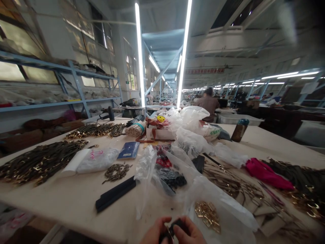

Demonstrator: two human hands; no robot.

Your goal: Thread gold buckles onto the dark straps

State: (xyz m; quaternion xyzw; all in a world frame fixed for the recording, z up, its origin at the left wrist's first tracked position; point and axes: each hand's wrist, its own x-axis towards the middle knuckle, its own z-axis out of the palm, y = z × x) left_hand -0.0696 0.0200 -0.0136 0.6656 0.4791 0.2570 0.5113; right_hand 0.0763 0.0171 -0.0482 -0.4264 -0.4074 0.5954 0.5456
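Pale worktable [63,200], cluttered across its whole width.

Left edge: a long heap of dark straps with gold fittings [38,162]; a second such heap [96,129] farther back. Just beside the near heap lies a white wrapped packet [88,161], then a blue booklet [129,150], a small pile of metal bits [116,171] and a flat black bar [115,194]. Centre: crumpled clear plastic bags [193,135]; the nearest one holds gold buckles [207,215]. Right: a pink cloth [266,173], more dark straps [299,176], and a brown cup with a teal lid [240,129] standing upright farther back.
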